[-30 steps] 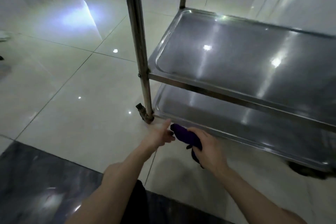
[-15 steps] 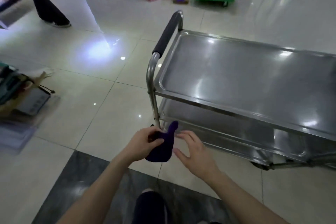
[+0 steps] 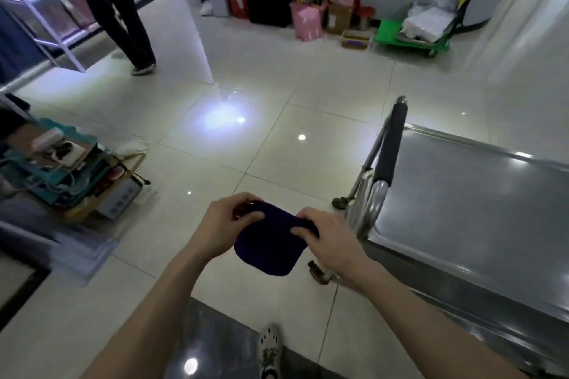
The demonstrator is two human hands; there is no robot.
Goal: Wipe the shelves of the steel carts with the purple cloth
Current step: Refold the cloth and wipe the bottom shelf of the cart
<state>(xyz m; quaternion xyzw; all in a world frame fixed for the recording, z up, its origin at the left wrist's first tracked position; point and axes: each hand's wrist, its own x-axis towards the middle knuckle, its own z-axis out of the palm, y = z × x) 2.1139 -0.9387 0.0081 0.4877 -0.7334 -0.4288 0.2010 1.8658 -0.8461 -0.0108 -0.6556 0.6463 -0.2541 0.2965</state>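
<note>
Now my left hand (image 3: 226, 220) and right hand (image 3: 328, 238) pinch the dark purple cloth (image 3: 271, 244), hanging flat with rounded corners, beside the steel cart (image 3: 462, 209).

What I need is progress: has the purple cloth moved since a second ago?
Yes. The purple cloth rose from the bottom-shelf corner of the steel cart; now it's beside its handle.

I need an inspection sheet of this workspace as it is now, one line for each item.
Surface: top shelf of the steel cart, shiny, reflecting lights.
Job's things: purple cloth held in the air left of the cart, touching no shelf.
Clutter: open box of gear on the floor at left; bags by the far wall.
Hands: left hand and right hand each pinch the cloth's upper edge.
Cables: pale leads in that box.
Surroundings: glossy tiled floor; a person standing far left; green trolley at back.
</note>
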